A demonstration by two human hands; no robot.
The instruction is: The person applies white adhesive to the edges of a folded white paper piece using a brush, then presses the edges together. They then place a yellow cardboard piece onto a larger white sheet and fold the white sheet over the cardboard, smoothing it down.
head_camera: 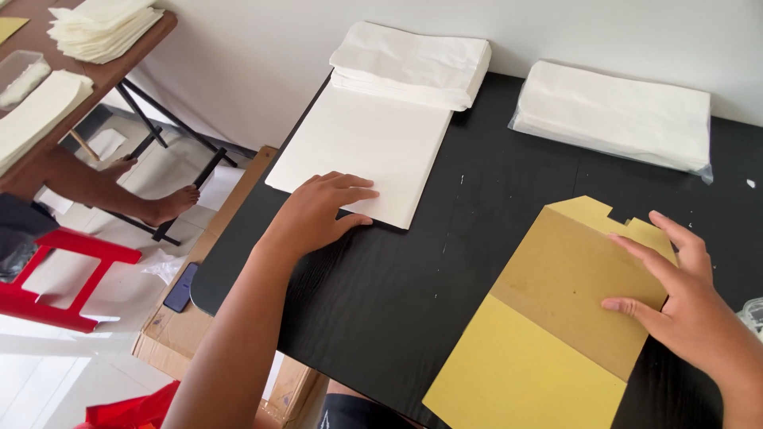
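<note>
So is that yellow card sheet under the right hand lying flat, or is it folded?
Folded: the yellow card has a brown flap turned over its upper part, pressed flat by the right hand.

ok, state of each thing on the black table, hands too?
left hand: flat on white sheet stack
right hand: fingers spread on yellow card envelope
yellow card envelope: flap folded over, brown side up
folded white stack: unwrapped
wrapped white stack: in clear plastic

Just one camera here, strapped to my head, looking steeply down and forward over the black table (413, 294) from close up (my forearms fill the bottom edge). It faces the white wall (262, 56) behind the desk, with floor and another table (119, 67) at left.
</note>
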